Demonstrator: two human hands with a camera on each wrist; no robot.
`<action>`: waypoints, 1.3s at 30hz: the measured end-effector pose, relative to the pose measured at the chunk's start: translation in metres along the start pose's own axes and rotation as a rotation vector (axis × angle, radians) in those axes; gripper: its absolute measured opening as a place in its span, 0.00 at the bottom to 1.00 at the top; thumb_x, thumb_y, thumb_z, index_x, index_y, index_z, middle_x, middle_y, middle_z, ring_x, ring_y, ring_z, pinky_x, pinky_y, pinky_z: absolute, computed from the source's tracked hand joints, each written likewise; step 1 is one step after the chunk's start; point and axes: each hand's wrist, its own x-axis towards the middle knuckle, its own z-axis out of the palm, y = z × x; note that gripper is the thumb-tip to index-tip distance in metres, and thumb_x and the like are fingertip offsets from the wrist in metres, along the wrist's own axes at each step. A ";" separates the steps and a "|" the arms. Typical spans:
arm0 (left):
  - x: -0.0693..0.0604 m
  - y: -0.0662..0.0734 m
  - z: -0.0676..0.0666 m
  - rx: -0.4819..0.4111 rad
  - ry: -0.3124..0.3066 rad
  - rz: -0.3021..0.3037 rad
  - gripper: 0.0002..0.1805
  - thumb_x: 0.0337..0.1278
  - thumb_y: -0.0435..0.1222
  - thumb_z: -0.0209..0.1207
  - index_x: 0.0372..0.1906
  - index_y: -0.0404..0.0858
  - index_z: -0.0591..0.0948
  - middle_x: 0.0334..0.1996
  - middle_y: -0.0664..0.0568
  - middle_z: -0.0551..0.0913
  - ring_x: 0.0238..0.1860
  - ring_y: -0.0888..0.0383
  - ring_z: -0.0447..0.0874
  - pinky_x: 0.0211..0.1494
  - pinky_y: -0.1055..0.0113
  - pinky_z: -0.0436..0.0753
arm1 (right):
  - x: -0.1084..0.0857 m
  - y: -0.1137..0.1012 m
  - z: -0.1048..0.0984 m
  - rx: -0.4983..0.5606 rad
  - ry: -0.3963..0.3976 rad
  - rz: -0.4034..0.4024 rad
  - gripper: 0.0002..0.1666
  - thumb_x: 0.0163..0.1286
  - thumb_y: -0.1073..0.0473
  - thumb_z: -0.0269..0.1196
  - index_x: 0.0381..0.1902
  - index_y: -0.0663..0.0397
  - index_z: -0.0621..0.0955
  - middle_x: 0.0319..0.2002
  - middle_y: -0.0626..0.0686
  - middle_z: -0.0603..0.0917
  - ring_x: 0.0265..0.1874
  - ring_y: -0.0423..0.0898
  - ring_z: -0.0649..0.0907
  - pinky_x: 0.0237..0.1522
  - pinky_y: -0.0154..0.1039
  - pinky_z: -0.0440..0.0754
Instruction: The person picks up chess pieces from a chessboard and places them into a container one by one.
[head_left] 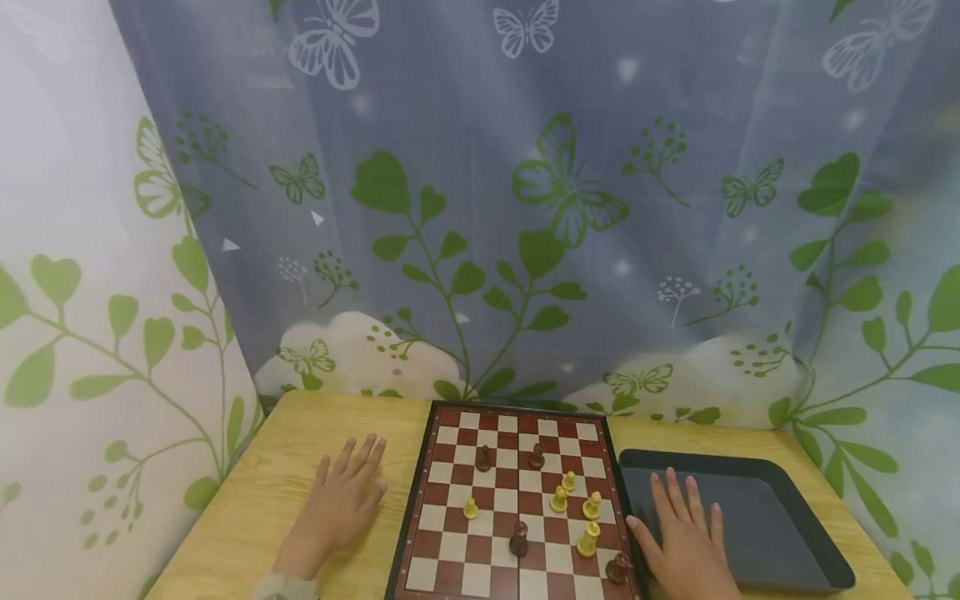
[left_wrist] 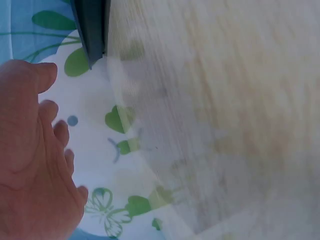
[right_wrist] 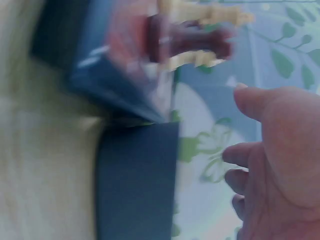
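Note:
My left hand (head_left: pixel 341 504) is over the wooden table, left of the chessboard (head_left: pixel 495 500), fingers extended and holding nothing. Above the left part of a dark tray (head_left: pixel 787 533) is my right hand (head_left: pixel 686 542), its fingers spread and its thumb pointing to the board's right edge. Nearest that thumb is a dark chess piece (head_left: pixel 618 568) at the board's near right. A yellow king-like piece (head_left: pixel 588 540) and a dark rook-like piece (head_left: pixel 518 539) are close by. Whether the right hand touches the tray, I cannot tell.
Several smaller yellow pieces, among them a pawn (head_left: pixel 470 508), and two dark pieces, one a pawn-like piece (head_left: pixel 483 458), stand farther back on the board. A patterned curtain (head_left: pixel 480 275) hangs behind the wooden table (head_left: pixel 247 508).

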 end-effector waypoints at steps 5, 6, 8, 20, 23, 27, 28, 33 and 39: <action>0.008 0.002 0.004 -0.037 -0.142 0.072 0.33 0.79 0.45 0.48 0.81 0.39 0.58 0.80 0.44 0.57 0.79 0.35 0.52 0.75 0.29 0.50 | -0.008 -0.009 -0.009 0.007 -0.018 -0.042 0.53 0.75 0.31 0.53 0.79 0.65 0.56 0.79 0.72 0.44 0.77 0.75 0.42 0.67 0.80 0.30; 0.010 0.002 0.005 -0.062 -0.164 0.084 0.33 0.80 0.45 0.47 0.81 0.39 0.57 0.80 0.44 0.56 0.79 0.35 0.52 0.76 0.30 0.49 | -0.010 -0.011 -0.010 0.004 -0.018 -0.058 0.52 0.75 0.32 0.55 0.79 0.65 0.58 0.79 0.72 0.46 0.76 0.75 0.43 0.67 0.80 0.32; 0.013 0.002 0.009 -0.119 -0.199 0.107 0.33 0.80 0.46 0.46 0.81 0.38 0.57 0.80 0.44 0.56 0.79 0.35 0.51 0.76 0.30 0.49 | -0.013 -0.014 -0.011 -0.003 -0.020 -0.087 0.49 0.74 0.34 0.57 0.77 0.65 0.62 0.78 0.72 0.52 0.76 0.75 0.47 0.66 0.82 0.36; 0.035 -0.008 0.019 -0.275 -0.223 0.282 0.33 0.78 0.44 0.51 0.78 0.30 0.61 0.78 0.36 0.61 0.74 0.27 0.59 0.71 0.28 0.60 | -0.015 -0.005 0.014 0.164 -0.040 -0.248 0.30 0.72 0.46 0.65 0.63 0.59 0.81 0.69 0.72 0.71 0.72 0.76 0.62 0.61 0.85 0.52; 0.038 -0.007 0.021 -0.270 -0.242 0.329 0.33 0.78 0.45 0.51 0.77 0.30 0.62 0.77 0.36 0.62 0.74 0.27 0.60 0.70 0.29 0.62 | -0.010 0.011 0.028 0.187 0.005 -0.302 0.24 0.73 0.47 0.65 0.59 0.54 0.83 0.66 0.72 0.75 0.70 0.75 0.66 0.55 0.85 0.58; 0.037 -0.007 0.023 -0.265 -0.270 0.329 0.33 0.78 0.46 0.50 0.76 0.30 0.63 0.77 0.36 0.62 0.74 0.27 0.60 0.70 0.29 0.62 | -0.011 0.015 0.029 0.240 -0.017 -0.353 0.18 0.74 0.51 0.63 0.58 0.51 0.84 0.65 0.71 0.76 0.68 0.79 0.65 0.53 0.87 0.56; 0.036 -0.008 0.024 -0.265 -0.274 0.325 0.33 0.78 0.46 0.50 0.76 0.29 0.63 0.77 0.36 0.62 0.74 0.27 0.60 0.71 0.29 0.62 | -0.014 0.011 0.026 0.262 -0.037 -0.353 0.17 0.75 0.52 0.63 0.57 0.51 0.84 0.65 0.70 0.76 0.68 0.80 0.64 0.54 0.87 0.54; 0.038 -0.011 0.027 -0.276 -0.281 0.315 0.34 0.78 0.47 0.50 0.77 0.31 0.63 0.78 0.37 0.60 0.75 0.30 0.59 0.73 0.32 0.60 | -0.027 -0.006 0.011 0.342 -0.051 -0.279 0.15 0.74 0.55 0.64 0.55 0.50 0.85 0.66 0.68 0.77 0.70 0.78 0.64 0.60 0.77 0.68; 0.041 -0.012 0.026 -0.347 -0.275 0.314 0.34 0.76 0.47 0.53 0.77 0.32 0.64 0.77 0.37 0.61 0.74 0.32 0.62 0.72 0.34 0.64 | -0.029 -0.001 0.010 0.485 -0.085 -0.263 0.19 0.73 0.54 0.64 0.57 0.57 0.84 0.65 0.68 0.77 0.68 0.69 0.72 0.60 0.58 0.80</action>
